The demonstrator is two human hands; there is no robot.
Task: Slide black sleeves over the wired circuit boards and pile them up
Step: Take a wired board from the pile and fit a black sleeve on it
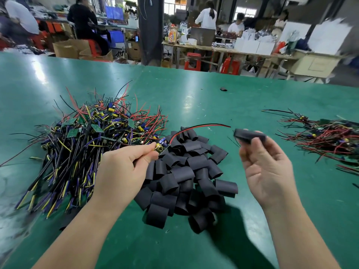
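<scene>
My left hand (124,167) pinches a small wired circuit board (162,147) above the sleeve heap; its red and black wires (204,125) trail up to the right. My right hand (266,166) holds one black sleeve (248,135) by thumb and fingertips, a short way right of the board's wire ends and apart from them. A heap of loose black sleeves (184,175) lies between my hands. A large pile of bare wired boards (87,136) lies at the left. A smaller pile of sleeved boards (326,138) lies at the right.
All of this sits on a green table (194,249). A stray black scrap (223,89) lies far out in the middle. Beyond the table's far edge are people seated at benches, cardboard boxes and red stools.
</scene>
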